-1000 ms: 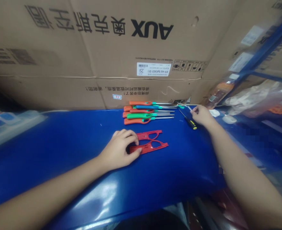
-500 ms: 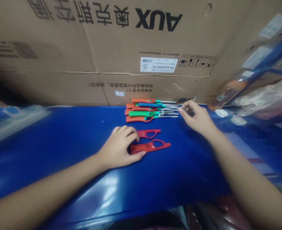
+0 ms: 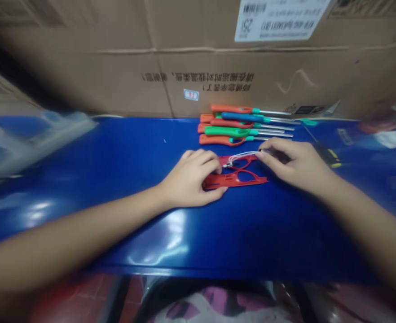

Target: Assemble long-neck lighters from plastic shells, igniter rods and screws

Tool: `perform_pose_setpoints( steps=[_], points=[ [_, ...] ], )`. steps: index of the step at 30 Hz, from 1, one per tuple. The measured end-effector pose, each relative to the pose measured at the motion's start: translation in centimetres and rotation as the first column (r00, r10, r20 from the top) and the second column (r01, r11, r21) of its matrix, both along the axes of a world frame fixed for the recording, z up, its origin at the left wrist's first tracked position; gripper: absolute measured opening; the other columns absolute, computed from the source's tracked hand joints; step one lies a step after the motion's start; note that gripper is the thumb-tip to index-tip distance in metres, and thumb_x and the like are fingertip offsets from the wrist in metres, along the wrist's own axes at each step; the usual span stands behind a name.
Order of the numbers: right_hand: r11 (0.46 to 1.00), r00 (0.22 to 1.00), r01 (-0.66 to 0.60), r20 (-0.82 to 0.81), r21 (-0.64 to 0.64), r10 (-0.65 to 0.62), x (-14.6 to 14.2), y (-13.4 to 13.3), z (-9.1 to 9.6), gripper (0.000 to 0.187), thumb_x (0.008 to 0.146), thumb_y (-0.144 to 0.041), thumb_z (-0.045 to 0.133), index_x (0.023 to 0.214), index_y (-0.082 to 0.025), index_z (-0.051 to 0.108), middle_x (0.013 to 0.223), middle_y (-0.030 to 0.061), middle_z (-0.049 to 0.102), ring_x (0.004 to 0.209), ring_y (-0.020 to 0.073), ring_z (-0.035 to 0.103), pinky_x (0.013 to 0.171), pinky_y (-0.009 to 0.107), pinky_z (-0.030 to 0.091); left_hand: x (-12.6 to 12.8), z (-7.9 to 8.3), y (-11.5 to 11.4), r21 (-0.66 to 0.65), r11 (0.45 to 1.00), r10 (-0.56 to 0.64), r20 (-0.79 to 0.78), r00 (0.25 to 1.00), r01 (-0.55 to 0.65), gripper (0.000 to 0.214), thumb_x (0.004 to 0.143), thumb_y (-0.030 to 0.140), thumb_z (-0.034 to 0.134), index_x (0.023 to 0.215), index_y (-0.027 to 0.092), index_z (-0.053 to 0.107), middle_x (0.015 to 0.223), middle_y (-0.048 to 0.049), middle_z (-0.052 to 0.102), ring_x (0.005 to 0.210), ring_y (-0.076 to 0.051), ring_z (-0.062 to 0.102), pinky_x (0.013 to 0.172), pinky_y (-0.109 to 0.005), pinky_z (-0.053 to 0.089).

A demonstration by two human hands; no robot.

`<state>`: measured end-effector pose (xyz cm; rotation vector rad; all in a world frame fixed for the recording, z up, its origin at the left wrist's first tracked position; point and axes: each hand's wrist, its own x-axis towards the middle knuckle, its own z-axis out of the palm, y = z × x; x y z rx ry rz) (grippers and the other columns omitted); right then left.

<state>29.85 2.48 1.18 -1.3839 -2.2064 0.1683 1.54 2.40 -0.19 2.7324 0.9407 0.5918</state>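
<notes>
My left hand (image 3: 196,179) curls its fingers and thumb round the near end of a red plastic lighter shell half (image 3: 236,178), flat on the blue table. Just beyond it lies a second red shell half (image 3: 250,158), partly covered by my fingers and the wires. Pinched in my right hand (image 3: 292,163) are thin white wires (image 3: 240,154) with a small part at their left end, held above the shells; what else is inside the fingers is hidden. Behind both hands, several long-necked lighters (image 3: 230,131) in orange, green and blue lie side by side, metal tubes pointing right.
A large cardboard box (image 3: 117,85) stands along the back of the blue table (image 3: 134,233). To the right lie a screwdriver (image 3: 327,154) with a yellow-and-black handle and a blurred white item (image 3: 389,139). A clear plastic object (image 3: 36,146) rests at the left.
My right hand has come away from the lighter tubes towards me, bringing the white wires over the red shells. My left hand stays at the shells. The view has tilted down.
</notes>
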Motion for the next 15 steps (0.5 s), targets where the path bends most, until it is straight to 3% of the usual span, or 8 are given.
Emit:
perform_pose_setpoints(
  steps=[4, 12, 15],
  points=[
    [1.000, 0.996, -0.021, -0.085, 0.011, 0.022, -0.7, 0.0, -0.2, 0.033, 0.094, -0.049, 0.062, 0.074, -0.023, 0.058, 0.059, -0.0032, 0.050, 0.052, 0.0110, 0.041, 0.054, 0.027, 0.034, 0.1, -0.4, 0.1, 0.012, 0.999, 0.035, 0.038, 0.999, -0.035, 0.037, 0.088, 0.050, 0.065, 0.106, 0.018, 0.062, 0.112, -0.0081, 0.068, 0.106, -0.027, 0.059, 0.091, -0.040, 0.038],
    [0.996, 0.999, -0.009, -0.053, -0.084, 0.004, -1.3, -0.3, 0.0, 0.034, 0.098, -0.049, 0.053, 0.076, -0.023, 0.057, 0.057, -0.0029, 0.052, 0.050, 0.0114, 0.044, 0.050, 0.026, 0.035, -0.2, -0.3, 0.3, -0.031, 0.992, 0.130, 0.193, 0.973, -0.126, 0.027, 0.096, 0.043, 0.062, 0.111, 0.020, 0.064, 0.111, -0.0060, 0.072, 0.105, -0.024, 0.062, 0.092, -0.038, 0.041],
    [0.992, 0.999, -0.028, -0.026, -0.121, 0.025, -1.1, -0.2, 0.0, 0.033, 0.100, -0.045, 0.051, 0.076, -0.023, 0.056, 0.058, -0.0033, 0.051, 0.052, 0.0117, 0.045, 0.051, 0.025, 0.036, -0.3, -0.2, 0.5, -0.030, 0.994, 0.107, 0.222, 0.969, -0.103, 0.022, 0.098, 0.039, 0.063, 0.111, 0.023, 0.066, 0.108, -0.0041, 0.074, 0.103, -0.022, 0.063, 0.090, -0.037, 0.041]
  ],
)
